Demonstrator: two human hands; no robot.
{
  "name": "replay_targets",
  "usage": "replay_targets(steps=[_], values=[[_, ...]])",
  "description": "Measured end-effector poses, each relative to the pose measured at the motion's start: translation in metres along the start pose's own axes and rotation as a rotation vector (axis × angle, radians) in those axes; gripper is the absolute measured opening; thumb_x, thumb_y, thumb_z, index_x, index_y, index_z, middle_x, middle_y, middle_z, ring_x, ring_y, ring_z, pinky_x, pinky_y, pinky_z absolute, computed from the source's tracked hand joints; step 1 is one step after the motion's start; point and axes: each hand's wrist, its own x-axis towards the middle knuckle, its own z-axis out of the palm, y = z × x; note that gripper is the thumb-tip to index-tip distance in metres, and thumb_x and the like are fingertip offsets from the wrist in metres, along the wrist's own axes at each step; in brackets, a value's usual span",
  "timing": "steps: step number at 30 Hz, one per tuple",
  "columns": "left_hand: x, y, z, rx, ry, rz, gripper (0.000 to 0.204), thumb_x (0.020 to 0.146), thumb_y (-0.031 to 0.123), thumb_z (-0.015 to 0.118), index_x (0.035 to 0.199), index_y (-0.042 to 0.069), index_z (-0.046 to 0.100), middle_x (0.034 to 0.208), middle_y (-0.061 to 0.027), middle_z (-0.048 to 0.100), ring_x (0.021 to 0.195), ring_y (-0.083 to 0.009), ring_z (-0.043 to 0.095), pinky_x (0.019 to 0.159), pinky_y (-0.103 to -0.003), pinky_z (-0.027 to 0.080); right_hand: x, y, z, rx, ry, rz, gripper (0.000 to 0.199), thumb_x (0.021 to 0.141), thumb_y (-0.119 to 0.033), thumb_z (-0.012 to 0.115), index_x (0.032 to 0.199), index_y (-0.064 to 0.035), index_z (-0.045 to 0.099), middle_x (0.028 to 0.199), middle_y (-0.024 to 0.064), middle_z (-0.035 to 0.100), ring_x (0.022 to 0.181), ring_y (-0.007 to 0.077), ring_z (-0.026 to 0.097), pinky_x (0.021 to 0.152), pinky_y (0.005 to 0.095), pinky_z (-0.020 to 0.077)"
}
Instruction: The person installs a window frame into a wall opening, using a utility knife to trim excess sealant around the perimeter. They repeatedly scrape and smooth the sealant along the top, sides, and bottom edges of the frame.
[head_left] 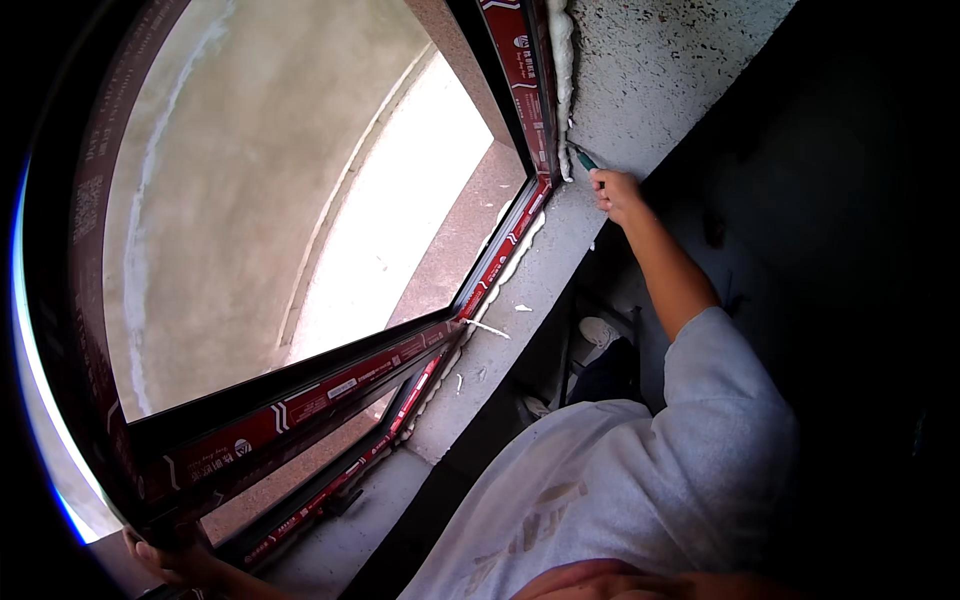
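Note:
In my right hand (612,193) is a slim green-handled knife (585,160), its thin blade reaching the bead of pale expanding foam (562,90) along the upright side of the window frame (527,90). The fingers are closed round the handle. Far to the lower left, my left hand (170,562) grips the bottom corner of the open window sash (310,400), which is dark with red protective film. Part of that hand is in shadow and behind the sash edge.
More foam lines the lower frame (505,245). Cut foam strips (488,328) and scraps lie on the grey sill (440,420). A rough speckled wall (650,70) rises beyond my right hand. My shoe (598,332) shows below the sill, and the right side is dark.

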Motion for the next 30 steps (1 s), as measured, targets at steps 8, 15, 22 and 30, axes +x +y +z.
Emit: replay_targets(steps=[8,15,22,30], values=[[-0.007,0.027,-0.003,-0.246,-0.095,-0.673,0.063,0.11,0.042,0.031,0.137,-0.007,0.058,0.128,-0.0236,0.065,0.112,-0.0312,0.067,0.092,-0.036,0.059,-0.061,-0.043,0.003,0.053,-0.014,-0.036,0.011,0.093,-0.015,0.07,0.089,-0.0087,0.061,0.077,0.0015,0.056,0.051,0.0062,0.04,0.039,0.023,0.0265],[-0.021,0.022,0.006,-0.056,-0.032,-0.454,0.056,0.111,0.041,0.035,0.133,0.0,0.064,0.125,-0.0185,0.069,0.11,-0.0294,0.069,0.093,-0.036,0.058,-0.144,-0.122,0.023,0.085,-0.236,-0.343,0.016,0.096,-0.016,0.065,0.083,-0.0083,0.058,0.077,0.0002,0.055,0.053,0.005,0.042,0.042,0.0222,0.0308],[0.002,0.048,-0.005,-0.171,-0.058,-0.733,0.056,0.111,0.046,0.04,0.129,0.002,0.068,0.119,-0.0172,0.073,0.106,-0.0284,0.071,0.086,-0.034,0.059,-0.194,-0.08,-0.008,0.25,-0.33,-0.511,0.016,0.095,-0.019,0.067,0.093,-0.008,0.057,0.071,-0.0003,0.053,0.051,0.0064,0.043,0.044,0.0229,0.0345],[-0.003,0.04,-0.001,-0.185,-0.039,-0.59,0.05,0.111,0.042,0.043,0.125,0.002,0.069,0.119,-0.0174,0.072,0.106,-0.0332,0.07,0.088,-0.039,0.056,-0.197,-0.118,0.071,-0.563,0.031,-1.343,0.027,0.099,-0.029,0.069,0.096,-0.0035,0.059,0.079,0.0097,0.062,0.073,0.025,0.063,0.07,0.0399,0.0518]])
